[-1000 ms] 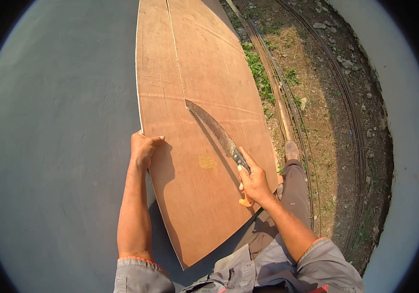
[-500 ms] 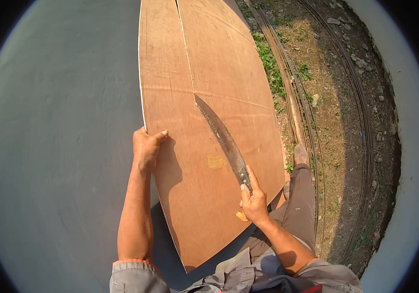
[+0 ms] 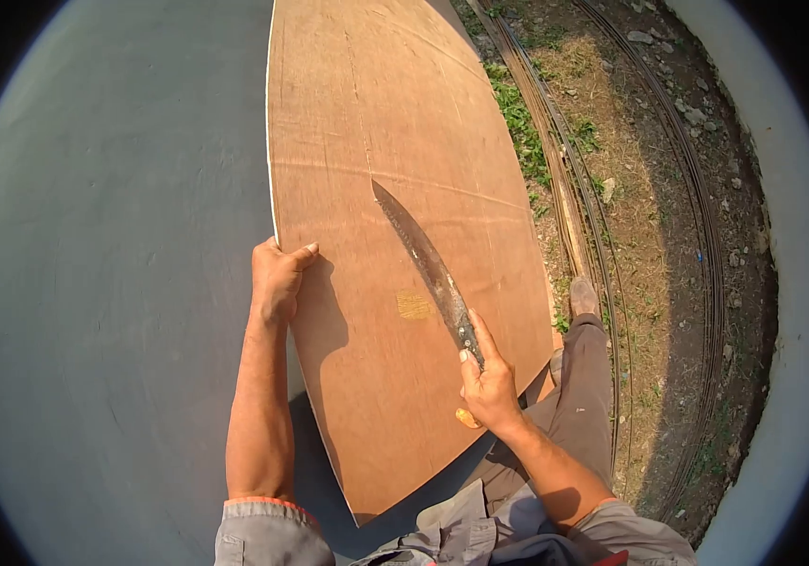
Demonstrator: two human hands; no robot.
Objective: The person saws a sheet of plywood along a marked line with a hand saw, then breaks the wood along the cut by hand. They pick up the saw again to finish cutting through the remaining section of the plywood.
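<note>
A long brown plywood sheet lies on a grey concrete slab, with its right side overhanging the ground. My left hand grips the sheet's left edge, thumb on top. My right hand is closed on the orange handle of a hand saw, index finger stretched along the blade. The dark, rusty blade points away from me, its tip resting on the plywood near the sheet's middle.
To the right, below the slab, is bare earth with grass patches, stones and long thin steel rods. My grey-trousered leg and shoe stand beside the sheet's right edge. A small yellow mark is on the plywood.
The saw cut line running up the sheet, visible in the earlier frames, no longer shows. The saw tip shifted slightly; my right hand drew back toward me. My left hand stayed on the edge.
</note>
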